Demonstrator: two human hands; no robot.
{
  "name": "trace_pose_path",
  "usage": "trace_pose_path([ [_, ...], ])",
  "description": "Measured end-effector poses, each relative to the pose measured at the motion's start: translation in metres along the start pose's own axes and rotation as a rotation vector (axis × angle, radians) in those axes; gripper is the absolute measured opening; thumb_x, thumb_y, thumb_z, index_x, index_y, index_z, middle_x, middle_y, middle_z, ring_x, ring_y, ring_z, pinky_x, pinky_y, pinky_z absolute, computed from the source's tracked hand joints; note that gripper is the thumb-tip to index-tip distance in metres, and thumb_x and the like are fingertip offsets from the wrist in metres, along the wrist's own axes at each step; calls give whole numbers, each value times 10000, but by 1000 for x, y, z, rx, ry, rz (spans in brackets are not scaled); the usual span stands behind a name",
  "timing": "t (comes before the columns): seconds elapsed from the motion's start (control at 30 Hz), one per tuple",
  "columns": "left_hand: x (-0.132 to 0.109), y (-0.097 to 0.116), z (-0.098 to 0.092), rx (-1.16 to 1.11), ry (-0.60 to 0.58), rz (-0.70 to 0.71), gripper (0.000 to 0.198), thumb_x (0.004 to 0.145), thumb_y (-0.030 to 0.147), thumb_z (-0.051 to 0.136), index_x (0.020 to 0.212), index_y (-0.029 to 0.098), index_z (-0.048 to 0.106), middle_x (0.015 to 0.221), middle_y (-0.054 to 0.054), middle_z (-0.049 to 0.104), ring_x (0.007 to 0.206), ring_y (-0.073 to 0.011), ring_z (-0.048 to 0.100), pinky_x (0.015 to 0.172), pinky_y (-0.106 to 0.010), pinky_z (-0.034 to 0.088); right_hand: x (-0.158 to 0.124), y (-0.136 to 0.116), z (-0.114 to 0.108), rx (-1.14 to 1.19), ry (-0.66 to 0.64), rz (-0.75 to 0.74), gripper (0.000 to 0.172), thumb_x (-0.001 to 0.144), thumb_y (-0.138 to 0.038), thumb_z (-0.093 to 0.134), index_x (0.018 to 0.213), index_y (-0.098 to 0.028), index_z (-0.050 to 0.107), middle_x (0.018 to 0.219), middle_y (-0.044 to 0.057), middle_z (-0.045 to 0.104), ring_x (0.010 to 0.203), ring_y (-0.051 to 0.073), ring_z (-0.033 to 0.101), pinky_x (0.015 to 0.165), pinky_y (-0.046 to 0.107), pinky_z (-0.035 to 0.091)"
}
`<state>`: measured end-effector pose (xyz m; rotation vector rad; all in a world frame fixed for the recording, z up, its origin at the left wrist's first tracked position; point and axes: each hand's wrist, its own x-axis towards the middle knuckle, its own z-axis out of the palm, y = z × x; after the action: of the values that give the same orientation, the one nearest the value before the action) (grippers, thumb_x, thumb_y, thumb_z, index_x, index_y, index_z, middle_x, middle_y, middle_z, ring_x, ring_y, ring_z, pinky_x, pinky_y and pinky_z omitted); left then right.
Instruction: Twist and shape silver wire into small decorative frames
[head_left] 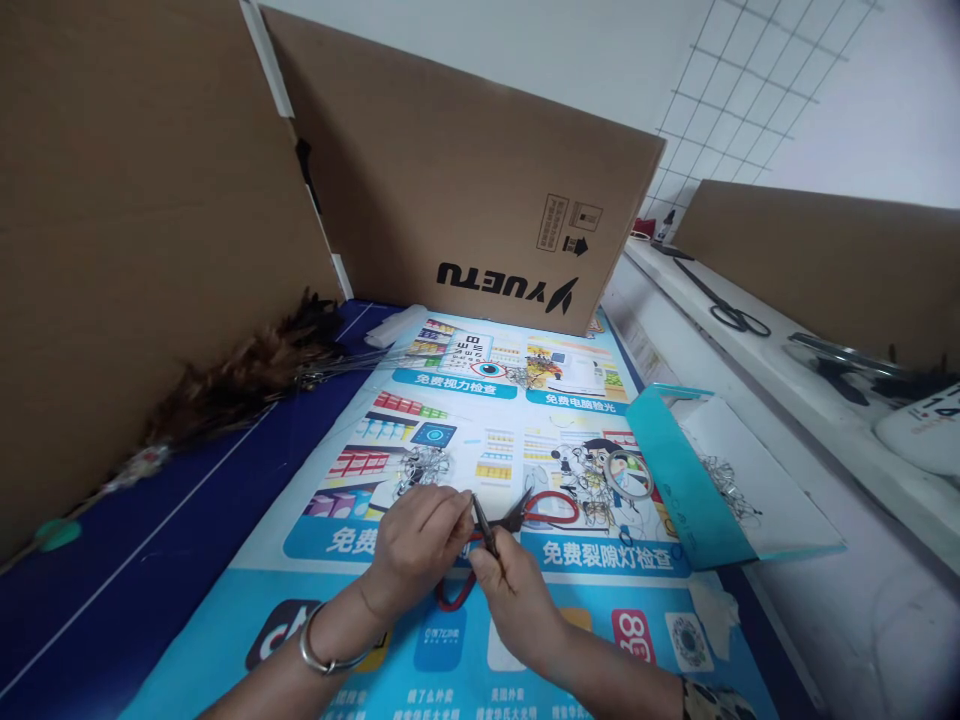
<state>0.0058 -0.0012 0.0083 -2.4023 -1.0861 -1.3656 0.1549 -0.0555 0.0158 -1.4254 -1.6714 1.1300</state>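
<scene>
1. The right hand [517,598] had its fingers clamped around a slim dark tool [485,524], tip beside the left hand [416,540].
2. Left fingers pinched together; anything between was indiscernible.
3. Red-handled scissors [516,518] lay on the printed sheet [225,625].

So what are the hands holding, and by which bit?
The right hand holds a slim dark tool by its near end; whether the left hand holds anything, I can't tell.
</scene>
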Motion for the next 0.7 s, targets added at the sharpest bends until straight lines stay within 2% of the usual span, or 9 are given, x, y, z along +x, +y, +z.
trace_pose_path([
  [0.2, 1, -5, -2, 59, -37, 49, 182, 715, 81, 617, 863, 158, 543, 683, -53, 616, 675, -195, 557, 628, -337, 446, 2, 3, -7, -162, -18, -34, 279, 897, -423, 357, 786, -180, 439, 654, -12, 492, 565, 108, 427, 518, 217, 291],
  [0.37, 4, -7, -4, 69, -23, 94, 172, 715, 80, 620, 840, 163, 537, 661, -49, 603, 643, -183, 544, 618, -334, 441, 7, 3, -19, -497, 46, -63, 241, 875, -392, 404, 794, -168, 440, 763, 62, 548, 655, 164, 494, 529, 241, 271],
  [0.43, 6, -7, -6, 66, -16, 112, 171, 715, 74, 619, 829, 166, 531, 649, -44, 596, 629, -178, 538, 613, -332, 440, 9, 1, -23, -554, 61, -72, 236, 869, -388, 416, 792, -166, 437, 773, 69, 544, 667, 170, 490, 530, 245, 265],
  [0.57, 8, -7, -7, 67, 2, 135, 195, 709, 63, 614, 850, 163, 523, 641, -41, 590, 624, -178, 527, 608, -338, 437, 9, -5, -30, -310, -118, -68, 288, 890, -424, 373, 731, -184, 390, 647, -14, 469, 553, 102, 418, 488, 214, 254],
  [0.7, 8, -10, -8, 45, -39, 143, 216, 705, 62, 615, 872, 161, 519, 664, -47, 599, 639, -181, 519, 618, -347, 434, 10, -8, -43, -144, -232, -46, 321, 879, -446, 393, 698, -182, 370, 635, -39, 403, 570, 79, 368, 490, 191, 255],
])
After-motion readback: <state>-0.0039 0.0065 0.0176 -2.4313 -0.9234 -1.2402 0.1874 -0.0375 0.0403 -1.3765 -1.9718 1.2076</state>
